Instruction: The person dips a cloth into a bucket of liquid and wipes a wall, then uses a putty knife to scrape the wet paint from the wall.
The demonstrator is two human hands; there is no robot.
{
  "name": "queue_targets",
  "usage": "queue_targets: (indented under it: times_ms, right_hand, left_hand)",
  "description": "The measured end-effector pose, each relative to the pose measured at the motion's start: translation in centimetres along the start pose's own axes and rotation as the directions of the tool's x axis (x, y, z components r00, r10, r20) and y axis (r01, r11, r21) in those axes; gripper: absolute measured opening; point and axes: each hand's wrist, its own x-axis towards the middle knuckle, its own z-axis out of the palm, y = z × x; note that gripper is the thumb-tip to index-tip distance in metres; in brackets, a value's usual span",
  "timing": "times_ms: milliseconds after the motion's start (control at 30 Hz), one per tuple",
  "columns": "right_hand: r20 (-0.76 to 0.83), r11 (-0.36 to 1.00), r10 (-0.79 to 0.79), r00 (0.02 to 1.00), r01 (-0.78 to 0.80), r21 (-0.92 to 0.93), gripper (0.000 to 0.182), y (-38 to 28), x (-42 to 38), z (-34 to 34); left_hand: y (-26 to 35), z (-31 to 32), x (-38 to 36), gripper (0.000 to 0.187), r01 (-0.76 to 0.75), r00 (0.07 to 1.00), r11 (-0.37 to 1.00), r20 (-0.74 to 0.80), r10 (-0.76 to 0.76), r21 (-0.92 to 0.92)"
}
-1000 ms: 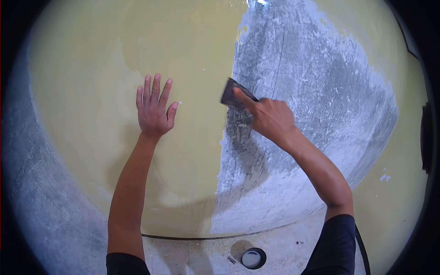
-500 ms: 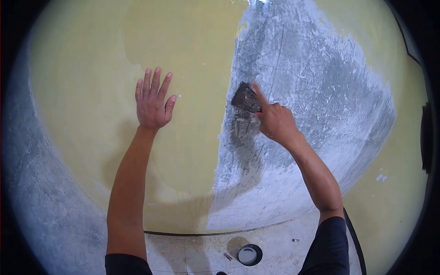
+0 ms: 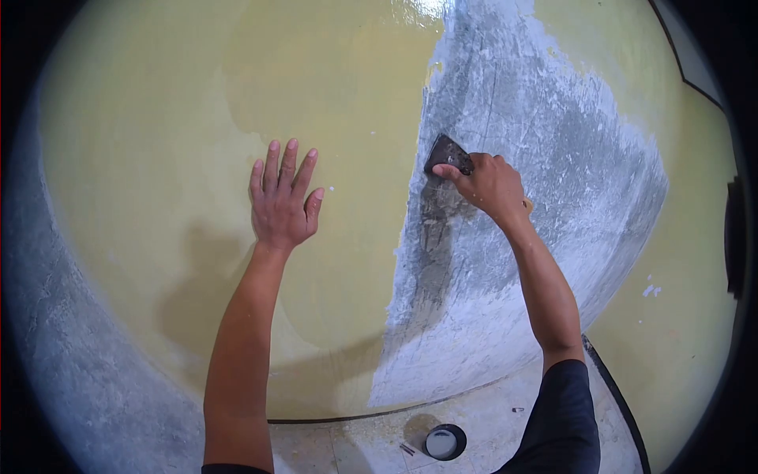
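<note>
Head: scraper (image 3: 451,153); container (image 3: 462,439) with pale contents (image 3: 440,445)

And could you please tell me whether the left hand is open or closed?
Open: the left hand has its fingers spread apart over the yellow wall.

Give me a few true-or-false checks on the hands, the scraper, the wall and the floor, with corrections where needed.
1. The right hand grips a scraper. True.
2. Both hands hold tools. False: the left hand is empty and spread open.
3. The left hand is over the yellow part of the wall. True.
4. The scraper is left of the left hand. False: it is to the right, over the gray patch.
5. A round tub stands on the floor. True.
</note>
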Motion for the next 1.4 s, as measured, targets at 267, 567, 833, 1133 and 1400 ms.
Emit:
queue_targets:
  times_ms: [267,567,833,1133,1400]
  right_hand:
    - [0.027,0.999,0.013,1.0,-0.012,-0.043,0.076,-1.6,-0.1,-0.7]
    - [-0.006,0.999,-0.054,0.999,0.054,-0.001,0.076,-3.9,-0.4,0.0]
    - [-0.028,1.0,-0.023,0.999,0.023,-0.021,0.071,-2.3,0.0,-0.4]
    - [-0.08,1.0,0.002,0.997,-0.002,0.001,0.072,-1.2,-0.1,0.7]
    - [-0.065,0.998,0.055,0.996,-0.053,0.033,0.079,-2.1,1.0,-1.4]
  left_hand:
    - [0.6,-0.2,0.0,0.056,0.004,1.0,1.0,0.001,-0.004,0.001]
    - [0.7,-0.1,-0.1,0.056,0.016,1.0,1.0,0.009,-0.016,0.01]
    - [0.3,-0.1,-0.1,0.055,0.008,1.0,1.0,0.002,-0.008,0.0]
    - [0.1,0.2,0.2,0.054,0.018,1.0,1.0,-0.009,-0.018,-0.001]
    - [0.5,-0.1,-0.1,0.056,0.014,1.0,1.0,0.009,-0.014,0.02]
